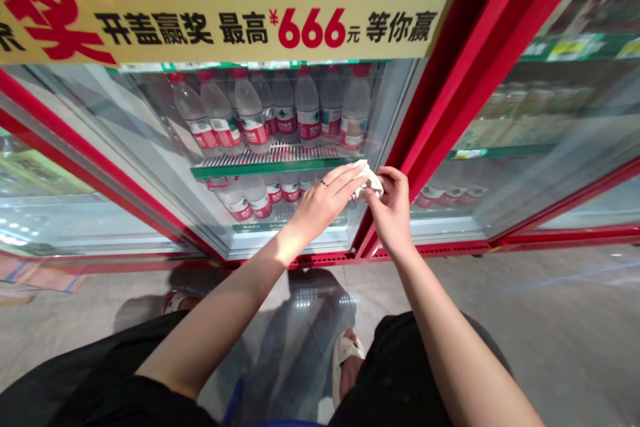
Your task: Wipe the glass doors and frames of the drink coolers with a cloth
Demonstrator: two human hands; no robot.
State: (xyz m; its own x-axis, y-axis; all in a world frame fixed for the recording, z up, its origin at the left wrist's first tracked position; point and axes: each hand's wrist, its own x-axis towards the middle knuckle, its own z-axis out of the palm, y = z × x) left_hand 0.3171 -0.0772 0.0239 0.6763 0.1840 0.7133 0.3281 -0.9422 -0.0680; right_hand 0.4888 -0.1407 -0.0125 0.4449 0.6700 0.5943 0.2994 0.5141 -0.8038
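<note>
A crumpled white tissue or cloth (pixel 369 180) is between my two hands, in front of a glass fridge door with a red frame (pixel 435 80). My left hand (pixel 327 203), with a ring on one finger, reaches in from the left and presses its fingers together on the white wad. On the other side, my right hand (pixel 393 210) pinches the same wad between thumb and bent fingers. Behind the glass stand water bottles (pixel 253 113) with red caps and red labels. My fingers cover part of the wad.
A yellow banner (pixel 225 23) with red and black lettering crosses the door. Green-edged shelves (pixel 270 167) hold several bottles. More fridge doors stand to the left and right. Below lies a grey floor (pixel 560 327), with my sandal (pixel 345 353) and dark-clothed legs above it.
</note>
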